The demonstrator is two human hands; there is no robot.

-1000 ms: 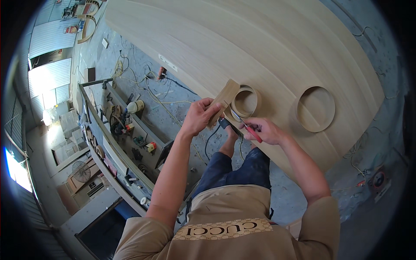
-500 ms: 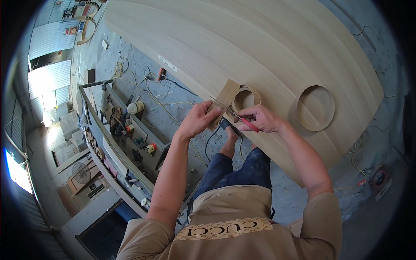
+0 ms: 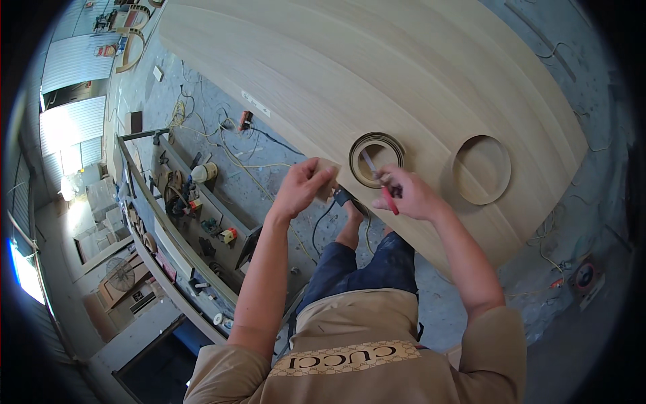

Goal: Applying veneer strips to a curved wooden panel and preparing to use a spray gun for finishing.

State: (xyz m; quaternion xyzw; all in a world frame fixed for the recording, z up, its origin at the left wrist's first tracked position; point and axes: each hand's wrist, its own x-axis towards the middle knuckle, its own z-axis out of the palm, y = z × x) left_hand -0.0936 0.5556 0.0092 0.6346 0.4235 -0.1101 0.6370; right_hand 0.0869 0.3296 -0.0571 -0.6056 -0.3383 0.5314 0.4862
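My left hand [image 3: 304, 187] pinches a short piece of wood-coloured edge banding [image 3: 329, 176] just off the near edge of a large pale wood-grain panel [image 3: 296, 60]. In my right hand [image 3: 416, 194] is a pair of scissors with red handles [image 3: 389, 200]. Their blades point up and away over a coiled roll of edge banding [image 3: 352, 159], which lies on the panel. To its right a wider loose ring of the same strip [image 3: 506, 172] stands on edge on the panel. Whether the blades are parted is hard to make out.
Left of me stands a long open frame bench [image 3: 192, 246] with tools inside. A white bucket [image 3: 204, 172] sits there too. An orange power tool [image 3: 245, 120] rests by the panel's left edge, with cables [image 3: 232, 158] across the floor. A round dark fan-like object [image 3: 587, 277] is at far right.
The strip between my hands has been parted from the roll; a short piece stays in my left hand. The scissors have swung away from it, blades now over the roll.
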